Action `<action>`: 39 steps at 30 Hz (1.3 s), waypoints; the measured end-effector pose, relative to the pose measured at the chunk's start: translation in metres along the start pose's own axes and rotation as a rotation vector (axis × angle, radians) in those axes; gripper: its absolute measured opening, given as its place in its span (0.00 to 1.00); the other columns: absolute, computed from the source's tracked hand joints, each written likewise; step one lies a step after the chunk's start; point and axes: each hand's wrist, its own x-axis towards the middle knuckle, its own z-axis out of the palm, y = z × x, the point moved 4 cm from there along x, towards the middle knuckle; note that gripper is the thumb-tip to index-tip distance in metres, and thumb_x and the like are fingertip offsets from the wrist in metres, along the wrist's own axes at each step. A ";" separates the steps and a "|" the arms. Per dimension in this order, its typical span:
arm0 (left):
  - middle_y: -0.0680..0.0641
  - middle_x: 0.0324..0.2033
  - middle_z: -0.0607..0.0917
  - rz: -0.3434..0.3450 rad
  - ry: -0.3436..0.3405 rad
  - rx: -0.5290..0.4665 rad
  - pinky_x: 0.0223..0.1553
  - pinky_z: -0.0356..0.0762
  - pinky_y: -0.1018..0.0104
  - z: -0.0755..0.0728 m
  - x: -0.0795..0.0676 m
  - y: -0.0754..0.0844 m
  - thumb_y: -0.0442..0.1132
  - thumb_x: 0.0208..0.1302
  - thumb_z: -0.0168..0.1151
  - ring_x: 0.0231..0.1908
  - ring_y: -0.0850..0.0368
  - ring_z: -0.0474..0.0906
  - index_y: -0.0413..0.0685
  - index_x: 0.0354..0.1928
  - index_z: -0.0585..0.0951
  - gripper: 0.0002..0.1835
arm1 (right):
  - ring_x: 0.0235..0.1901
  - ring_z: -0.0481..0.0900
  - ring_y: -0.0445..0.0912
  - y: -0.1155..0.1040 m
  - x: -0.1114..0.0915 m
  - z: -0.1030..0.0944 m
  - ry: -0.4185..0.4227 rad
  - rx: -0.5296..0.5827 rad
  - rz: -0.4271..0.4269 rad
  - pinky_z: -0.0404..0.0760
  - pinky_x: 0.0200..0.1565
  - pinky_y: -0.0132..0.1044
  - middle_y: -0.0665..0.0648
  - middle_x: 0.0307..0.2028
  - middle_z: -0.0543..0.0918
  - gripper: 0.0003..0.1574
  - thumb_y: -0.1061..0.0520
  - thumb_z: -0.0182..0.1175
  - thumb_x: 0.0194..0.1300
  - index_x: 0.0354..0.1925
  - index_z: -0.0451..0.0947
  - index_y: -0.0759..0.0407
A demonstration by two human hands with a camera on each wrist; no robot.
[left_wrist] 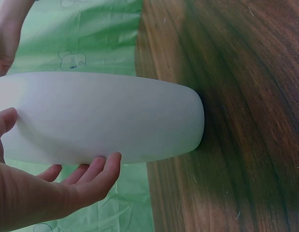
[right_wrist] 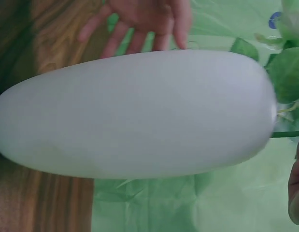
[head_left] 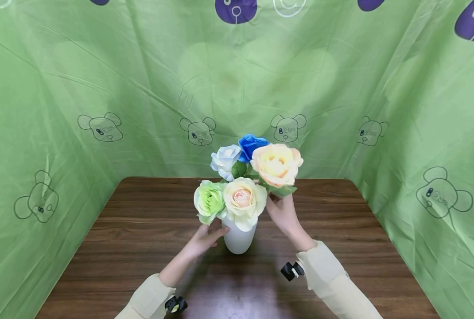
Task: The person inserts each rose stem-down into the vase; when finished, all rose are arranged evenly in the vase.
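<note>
A white vase (head_left: 238,241) stands upright on the table, holding artificial roses. My left hand (head_left: 203,241) holds its left side, thumb on the front and fingertips (left_wrist: 113,162) against the side in the left wrist view. Just right of the rim, my right hand (head_left: 283,215) pinches the stem of a large peach rose (head_left: 277,165); a green stem (right_wrist: 286,134) runs into the vase mouth beside that hand. The other blooms are a cream rose (head_left: 245,201), a green rose (head_left: 209,200), a pale blue rose (head_left: 226,160) and a deep blue rose (head_left: 252,147). Blooms hide the rim in the head view.
The brown wood-grain table (head_left: 149,230) reaches back to a green cloth (head_left: 149,88) printed with bear heads, which hangs behind and on both sides. Dark wrist cameras (head_left: 292,271) are worn at both cream sleeves (head_left: 326,270).
</note>
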 end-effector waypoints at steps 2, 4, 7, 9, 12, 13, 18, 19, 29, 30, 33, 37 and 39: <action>0.35 0.57 0.64 0.003 0.002 0.006 0.36 0.71 0.53 0.000 0.001 -0.004 0.47 0.59 0.58 0.53 0.42 0.65 0.50 0.65 0.55 0.35 | 0.18 0.65 0.39 -0.002 0.003 -0.001 0.015 0.030 -0.033 0.65 0.19 0.31 0.62 0.30 0.76 0.12 0.76 0.50 0.56 0.41 0.72 0.74; 0.34 0.56 0.64 0.003 0.005 0.007 0.36 0.71 0.53 0.000 0.002 -0.004 0.47 0.59 0.58 0.52 0.41 0.65 0.50 0.65 0.55 0.35 | 0.18 0.65 0.38 -0.002 0.006 -0.001 0.035 0.022 -0.035 0.66 0.20 0.29 0.63 0.32 0.76 0.12 0.75 0.53 0.56 0.41 0.73 0.74; 0.34 0.56 0.65 0.002 0.009 0.003 0.36 0.71 0.54 0.000 0.002 -0.004 0.47 0.59 0.58 0.52 0.42 0.66 0.50 0.64 0.56 0.34 | 0.18 0.66 0.38 -0.002 0.006 -0.001 0.068 -0.038 -0.010 0.66 0.20 0.29 0.63 0.29 0.76 0.14 0.75 0.55 0.54 0.42 0.73 0.74; 0.35 0.55 0.66 -0.005 0.013 0.002 0.36 0.71 0.54 0.000 0.002 -0.005 0.46 0.59 0.58 0.51 0.43 0.66 0.50 0.64 0.57 0.33 | 0.19 0.67 0.40 -0.002 0.004 0.001 0.083 -0.098 0.005 0.68 0.22 0.30 0.63 0.28 0.77 0.15 0.75 0.56 0.53 0.42 0.73 0.73; 0.35 0.55 0.66 -0.013 0.018 -0.001 0.36 0.71 0.54 0.000 0.002 -0.005 0.44 0.59 0.58 0.51 0.43 0.66 0.50 0.64 0.56 0.33 | 0.26 0.74 0.45 -0.002 0.001 0.005 0.086 -0.171 0.017 0.73 0.30 0.35 0.64 0.31 0.78 0.18 0.75 0.56 0.51 0.44 0.73 0.72; 0.35 0.55 0.66 -0.015 0.018 -0.003 0.36 0.71 0.53 0.000 0.002 -0.006 0.44 0.60 0.57 0.51 0.43 0.66 0.50 0.65 0.56 0.33 | 0.30 0.76 0.48 -0.001 0.001 0.007 0.083 -0.185 0.016 0.74 0.34 0.37 0.65 0.34 0.79 0.18 0.74 0.57 0.52 0.44 0.73 0.72; 0.35 0.56 0.65 -0.010 0.014 -0.001 0.36 0.71 0.52 0.001 0.002 -0.005 0.44 0.60 0.57 0.51 0.43 0.66 0.50 0.65 0.54 0.34 | 0.39 0.76 0.54 0.005 -0.003 0.010 0.046 -0.202 0.025 0.72 0.42 0.43 0.67 0.38 0.78 0.17 0.74 0.58 0.51 0.43 0.73 0.73; 0.35 0.56 0.65 -0.009 0.011 0.002 0.36 0.71 0.52 0.001 0.002 -0.005 0.44 0.60 0.57 0.51 0.42 0.66 0.51 0.65 0.54 0.34 | 0.40 0.76 0.53 0.007 -0.004 0.010 0.027 -0.181 0.047 0.72 0.42 0.42 0.67 0.38 0.78 0.18 0.74 0.58 0.51 0.43 0.73 0.73; 0.35 0.56 0.66 -0.005 0.014 0.000 0.38 0.70 0.51 0.000 0.002 -0.006 0.47 0.58 0.58 0.52 0.42 0.65 0.48 0.63 0.58 0.33 | 0.22 0.71 0.42 0.065 -0.018 -0.003 -0.162 0.583 0.434 0.69 0.23 0.32 0.54 0.30 0.76 0.18 0.72 0.43 0.54 0.41 0.74 0.63; 0.35 0.56 0.65 -0.004 0.015 0.001 0.38 0.70 0.51 0.000 0.002 -0.006 0.46 0.59 0.58 0.52 0.42 0.65 0.48 0.64 0.57 0.33 | 0.22 0.71 0.42 0.068 -0.018 -0.004 -0.163 0.623 0.452 0.68 0.24 0.32 0.53 0.30 0.77 0.17 0.69 0.43 0.59 0.42 0.74 0.58; 0.35 0.56 0.66 -0.002 0.012 0.003 0.37 0.71 0.52 0.000 0.002 -0.005 0.45 0.59 0.58 0.52 0.43 0.66 0.49 0.64 0.56 0.33 | 0.23 0.71 0.40 0.072 -0.014 -0.006 -0.141 0.661 0.491 0.67 0.24 0.30 0.50 0.30 0.77 0.13 0.55 0.42 0.69 0.40 0.74 0.49; 0.34 0.55 0.66 -0.003 0.004 -0.003 0.35 0.71 0.54 0.002 -0.002 0.002 0.43 0.60 0.57 0.50 0.43 0.67 0.47 0.64 0.57 0.32 | 0.20 0.67 0.40 0.066 -0.007 -0.009 -0.112 0.607 0.452 0.65 0.24 0.31 0.48 0.22 0.73 0.11 0.52 0.47 0.66 0.33 0.76 0.48; 0.33 0.55 0.66 -0.004 0.002 -0.003 0.35 0.71 0.55 0.002 -0.004 0.009 0.41 0.60 0.57 0.50 0.42 0.67 0.44 0.64 0.57 0.32 | 0.20 0.66 0.40 0.060 -0.005 -0.010 -0.133 0.594 0.405 0.63 0.25 0.32 0.48 0.21 0.72 0.11 0.55 0.48 0.65 0.31 0.76 0.49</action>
